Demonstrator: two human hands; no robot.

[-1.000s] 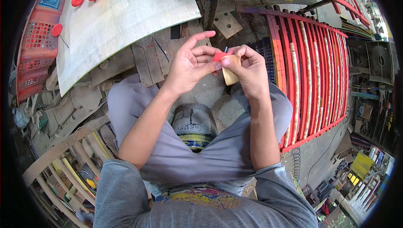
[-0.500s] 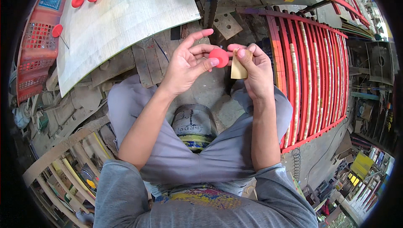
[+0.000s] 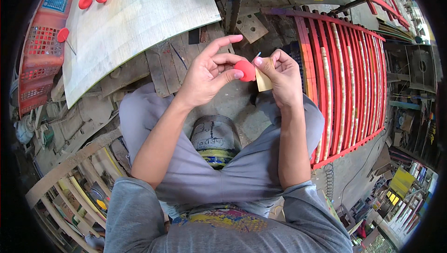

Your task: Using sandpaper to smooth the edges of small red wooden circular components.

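Observation:
My left hand [image 3: 205,77] pinches a smooth red domed piece [image 3: 245,70] between thumb and fingers, its index finger stretched out above. Close beside it, my right hand [image 3: 283,79] is closed on a small folded piece of tan sandpaper [image 3: 264,82], thumb on top. The sandpaper's edge lies right by the red piece; whether they touch I cannot tell. A short pale tip shows above the right thumb. Similar red pieces [image 3: 85,1] lie on a whitish board [image 3: 149,29] at the upper left, and one [image 3: 63,35] has a thin rod sticking out.
Between my knees stands a paint-stained bucket [image 3: 215,134]. A red plastic crate [image 3: 32,69] is beyond the board's left edge. Red slatted racks [image 3: 335,90] fill the right side and top. A wooden block with holes [image 3: 252,28] lies ahead. A curved slatted wooden frame [image 3: 70,164] is at lower left.
The red piece has turned, from its round face to a tilted domed side. My right hand has rolled slightly, and the sandpaper now shows lower, under the thumb.

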